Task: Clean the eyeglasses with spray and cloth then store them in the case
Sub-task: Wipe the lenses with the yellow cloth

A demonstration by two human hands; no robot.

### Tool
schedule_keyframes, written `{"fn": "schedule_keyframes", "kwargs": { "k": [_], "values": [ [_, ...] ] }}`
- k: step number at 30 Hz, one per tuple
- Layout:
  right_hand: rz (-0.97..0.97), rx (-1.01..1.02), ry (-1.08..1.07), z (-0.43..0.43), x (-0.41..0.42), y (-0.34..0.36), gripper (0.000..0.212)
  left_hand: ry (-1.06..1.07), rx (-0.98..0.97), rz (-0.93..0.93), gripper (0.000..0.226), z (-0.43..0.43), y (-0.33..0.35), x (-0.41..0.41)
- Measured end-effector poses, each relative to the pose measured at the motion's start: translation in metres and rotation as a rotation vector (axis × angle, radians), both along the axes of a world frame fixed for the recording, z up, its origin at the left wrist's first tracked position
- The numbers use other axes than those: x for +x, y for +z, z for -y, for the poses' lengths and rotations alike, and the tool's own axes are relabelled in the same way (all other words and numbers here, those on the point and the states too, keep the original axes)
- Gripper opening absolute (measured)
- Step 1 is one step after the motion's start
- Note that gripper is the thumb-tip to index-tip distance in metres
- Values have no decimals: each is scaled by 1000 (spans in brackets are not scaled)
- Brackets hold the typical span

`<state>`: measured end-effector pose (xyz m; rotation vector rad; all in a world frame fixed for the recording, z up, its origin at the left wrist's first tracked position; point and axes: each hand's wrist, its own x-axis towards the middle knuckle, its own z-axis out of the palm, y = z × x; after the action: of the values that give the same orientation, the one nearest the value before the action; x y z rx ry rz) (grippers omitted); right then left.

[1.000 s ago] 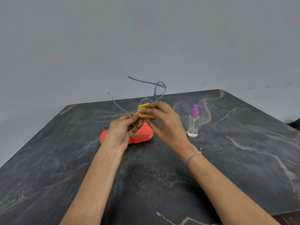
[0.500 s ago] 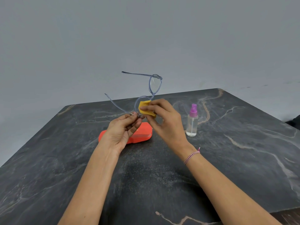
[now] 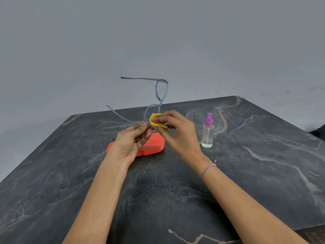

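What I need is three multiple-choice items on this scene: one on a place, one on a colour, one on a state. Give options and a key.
1. Where does the bottle stand relative to the case?
A) on it
B) to its right
C) to its left

2. What colour is the cloth?
A) yellow
B) white
C) green

3. How are the arms of the glasses set?
A) folded
B) broken off
C) unfolded

Key:
1 B: the bottle stands to the right of the case, apart from it.
2 A: the cloth pinched in the right hand is yellow.
3 C: both arms stick out from the frame, which the left hand pinches.
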<state>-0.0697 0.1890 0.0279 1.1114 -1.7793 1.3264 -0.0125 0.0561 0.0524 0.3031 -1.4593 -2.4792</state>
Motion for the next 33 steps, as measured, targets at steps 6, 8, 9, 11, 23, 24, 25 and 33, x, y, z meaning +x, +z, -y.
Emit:
{"fn": "schedule_keyframes", "kwargs": {
  "k": [6, 8, 9, 11, 23, 24, 25, 33],
  "values": [
    [35, -159, -74, -7, -4, 6, 19, -21, -138, 34, 11, -6, -1, -1],
    [-17, -57, -46, -3, 0, 3, 19, 1, -181, 33, 15, -3, -3, -2],
    [-52, 1, -26, 1, 3, 1, 18, 21, -192, 27, 18, -1, -3, -3],
    [-122, 90, -13, 7, 6, -1, 17, 70, -236, 21, 21, 2, -4, -4],
    [-249, 93, -144, 7, 3, 0, 21, 238, -512, -74, 17, -1, -7, -1],
    [-275, 136, -139, 10, 4, -1, 20, 262, -518, -82, 20, 0, -7, -1],
    [-291, 161, -142, 11, 5, -1, 19, 278, -526, -93, 22, 0, -7, -1],
    [-152, -26, -299, -9, -2, 8, 23, 324, -613, -138, 3, -4, -9, -2]
  ]
}}
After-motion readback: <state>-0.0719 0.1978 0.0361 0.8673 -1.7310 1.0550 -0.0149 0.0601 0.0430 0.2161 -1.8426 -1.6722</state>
